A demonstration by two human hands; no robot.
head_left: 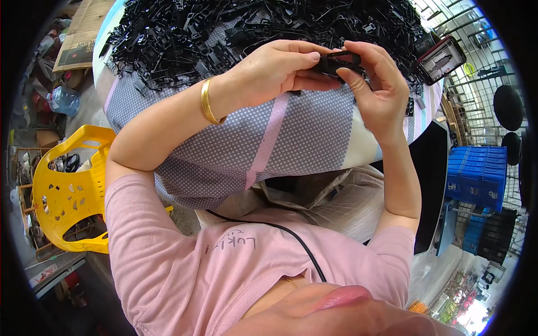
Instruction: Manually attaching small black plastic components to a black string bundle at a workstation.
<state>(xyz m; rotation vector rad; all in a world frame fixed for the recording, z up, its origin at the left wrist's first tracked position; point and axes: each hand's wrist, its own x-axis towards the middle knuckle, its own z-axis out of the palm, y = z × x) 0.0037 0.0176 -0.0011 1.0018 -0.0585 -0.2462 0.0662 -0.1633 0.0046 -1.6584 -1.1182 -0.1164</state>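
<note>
Above the near edge of a heap of black plastic parts, both hands hold one small black plastic piece with an open, frame-like shape. My left hand grips its left end between thumb and fingers, and a gold bangle circles that wrist. At the other end, my right hand pinches it between thumb and curled fingers. The piece's exact kind cannot be made out, and fingers hide part of it. Below the hands spreads a grey dotted cloth with a pink stripe, covering the table.
A phone with a lit screen stands at the table's right edge. On the left are a yellow plastic chair, a clear water jug and a cardboard box. Blue crates stand right, near wire mesh. A black cable crosses my shirt.
</note>
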